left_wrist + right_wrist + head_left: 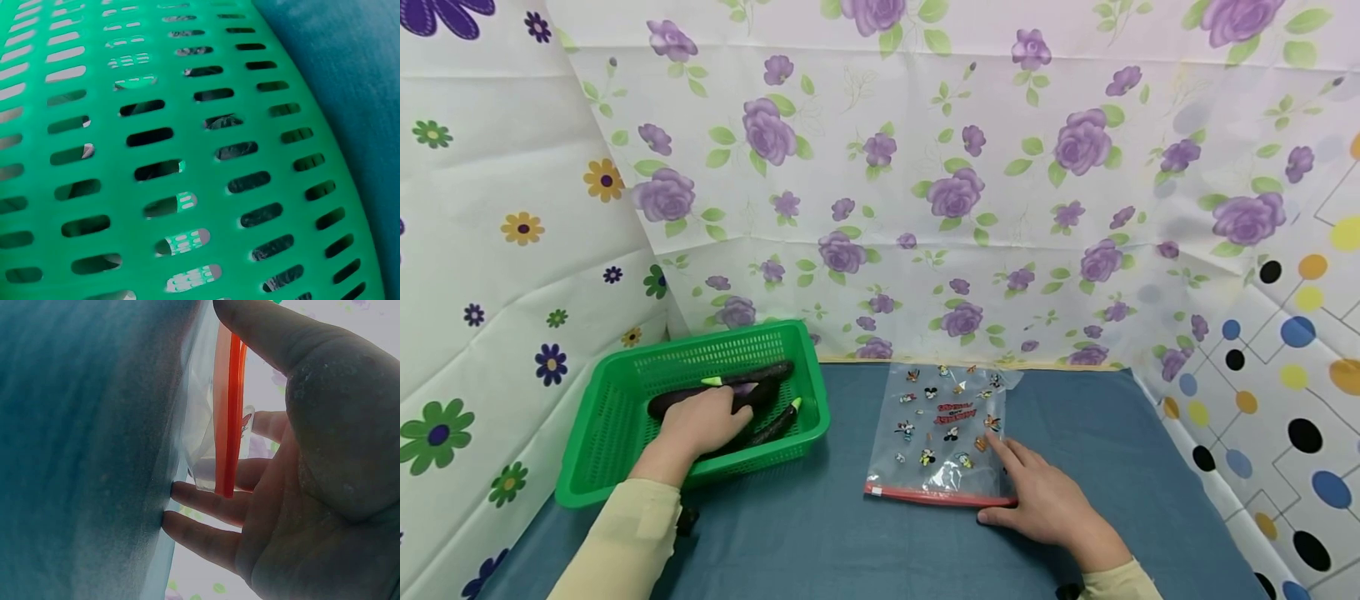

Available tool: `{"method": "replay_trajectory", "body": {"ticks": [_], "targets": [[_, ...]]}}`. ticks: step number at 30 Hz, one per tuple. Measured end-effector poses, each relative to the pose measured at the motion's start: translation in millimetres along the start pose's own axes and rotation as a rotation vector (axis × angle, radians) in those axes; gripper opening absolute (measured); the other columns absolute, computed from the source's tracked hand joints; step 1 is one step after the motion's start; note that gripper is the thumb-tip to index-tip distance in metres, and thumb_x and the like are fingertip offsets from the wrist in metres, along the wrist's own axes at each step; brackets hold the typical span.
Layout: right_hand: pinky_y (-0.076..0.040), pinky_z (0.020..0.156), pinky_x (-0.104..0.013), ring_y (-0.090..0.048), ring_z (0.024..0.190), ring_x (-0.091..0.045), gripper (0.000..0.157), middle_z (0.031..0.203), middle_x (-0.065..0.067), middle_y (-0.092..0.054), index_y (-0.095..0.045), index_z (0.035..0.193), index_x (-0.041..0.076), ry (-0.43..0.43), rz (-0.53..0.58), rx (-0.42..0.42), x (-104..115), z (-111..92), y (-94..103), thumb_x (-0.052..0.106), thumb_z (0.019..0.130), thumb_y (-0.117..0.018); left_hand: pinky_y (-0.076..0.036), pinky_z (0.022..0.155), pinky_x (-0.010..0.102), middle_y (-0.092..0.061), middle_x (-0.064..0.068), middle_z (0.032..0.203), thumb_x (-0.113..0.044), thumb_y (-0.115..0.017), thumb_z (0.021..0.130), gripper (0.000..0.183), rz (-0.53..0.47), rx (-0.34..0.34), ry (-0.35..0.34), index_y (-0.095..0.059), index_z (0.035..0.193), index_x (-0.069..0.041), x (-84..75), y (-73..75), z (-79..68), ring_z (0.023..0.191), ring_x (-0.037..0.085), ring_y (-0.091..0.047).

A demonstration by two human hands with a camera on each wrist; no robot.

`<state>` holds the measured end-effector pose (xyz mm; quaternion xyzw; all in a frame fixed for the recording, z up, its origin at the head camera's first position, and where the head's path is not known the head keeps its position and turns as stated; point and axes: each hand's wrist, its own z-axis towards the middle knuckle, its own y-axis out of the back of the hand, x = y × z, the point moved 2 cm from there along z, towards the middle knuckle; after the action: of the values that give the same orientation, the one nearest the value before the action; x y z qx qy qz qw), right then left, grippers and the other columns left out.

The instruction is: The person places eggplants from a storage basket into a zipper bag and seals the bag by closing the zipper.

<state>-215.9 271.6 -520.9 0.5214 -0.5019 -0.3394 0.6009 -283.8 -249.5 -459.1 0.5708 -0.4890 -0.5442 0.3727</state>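
Inside the green basket (816,400) at the left lie several dark eggplants (767,372) with green stem ends. My left hand (709,419) reaches in over the near rim and grips a dark purple eggplant (664,402); its fingertips are partly hidden. Only the basket's slotted wall (212,178) fills the left wrist view, with dark shapes behind the slots. At the right edge of a clear zip bag (917,450) with cartoon prints, my right hand (1047,500) rests with spread fingers. The bag's red zip strip (232,412) passes between thumb and fingers in the right wrist view.
A blue cloth (820,542) covers the table. Behind it hangs a sheet with purple roses (955,196); patterned sheets close off the left and right sides. The basket stands close to the back left corner, and the bag lies flat right of it.
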Motion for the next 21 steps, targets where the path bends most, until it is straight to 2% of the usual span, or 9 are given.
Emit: {"method": "replay_trajectory", "body": {"ticks": [3,5,9,12,16,19,21], "targets": [[-0.049,0.089,-0.064,-0.049,0.134,-0.043,0.119,0.158,-0.016,-0.039,-0.019,0.164,0.035,-0.002,0.001,0.000,-1,0,0.1,0.083,0.069,-0.071,-0.040,0.055,0.042,-0.057,0.004,0.078,-0.047,-0.051,0.103,0.040,-0.015,-0.001,0.003,-0.063,0.103,-0.009,-1.3,0.4,0.8,0.064,0.022,-0.055],[-0.049,0.089,-0.064,-0.049,0.135,-0.043,0.119,0.158,-0.016,-0.039,-0.019,0.164,0.035,-0.005,0.000,0.002,-1,-1,0.2,0.083,0.069,-0.071,-0.040,0.055,0.042,-0.058,0.004,0.081,-0.046,-0.051,0.103,0.040,-0.021,-0.007,0.003,-0.064,0.106,-0.009,-2.0,0.7,2.1,0.065,0.021,-0.056],[-0.049,0.090,-0.064,-0.049,0.135,-0.043,0.119,0.158,-0.016,-0.039,-0.019,0.164,0.035,-0.011,0.001,0.006,-2,-1,0.4,0.084,0.069,-0.071,-0.048,0.059,0.046,-0.067,0.012,0.103,-0.047,-0.051,0.103,0.050,-0.021,-0.035,-0.008,-0.062,0.124,-0.003,-4.0,3.2,3.9,0.077,0.026,-0.064],[-0.048,0.090,-0.064,-0.049,0.135,-0.044,0.119,0.158,-0.017,-0.039,-0.019,0.164,0.035,-0.014,0.006,0.009,-2,-1,0.6,0.084,0.069,-0.071,-0.052,0.066,0.053,-0.066,0.019,0.123,-0.048,-0.051,0.104,0.059,-0.009,-0.060,-0.020,-0.057,0.137,0.001,-5.7,5.8,3.3,0.090,0.032,-0.068],[-0.048,0.090,-0.065,-0.048,0.135,-0.044,0.118,0.158,-0.017,-0.039,-0.020,0.164,0.035,-0.018,0.012,0.015,-1,0,0.9,0.084,0.069,-0.071,-0.049,0.061,0.048,-0.066,0.015,0.107,-0.049,-0.049,0.104,0.054,-0.008,-0.064,-0.011,-0.061,0.128,-0.002,-6.5,9.3,1.1,0.079,0.029,-0.065],[-0.048,0.090,-0.065,-0.048,0.136,-0.044,0.118,0.159,-0.016,-0.038,-0.019,0.164,0.036,-0.020,0.012,0.020,0,0,0.8,0.084,0.069,-0.070,-0.042,0.055,0.042,-0.060,0.008,0.090,-0.050,-0.047,0.105,0.046,-0.010,-0.074,-0.003,-0.062,0.112,-0.007,-7.2,12.2,-0.8,0.066,0.023,-0.057],[-0.048,0.090,-0.065,-0.048,0.136,-0.044,0.119,0.159,-0.016,-0.038,-0.019,0.164,0.036,-0.021,0.009,0.022,-1,1,0.3,0.085,0.069,-0.070,-0.040,0.053,0.041,-0.058,0.006,0.087,-0.050,-0.047,0.105,0.044,-0.006,-0.091,-0.010,-0.062,0.106,-0.008,-8.5,14.2,-1.8,0.064,0.022,-0.055]]}}
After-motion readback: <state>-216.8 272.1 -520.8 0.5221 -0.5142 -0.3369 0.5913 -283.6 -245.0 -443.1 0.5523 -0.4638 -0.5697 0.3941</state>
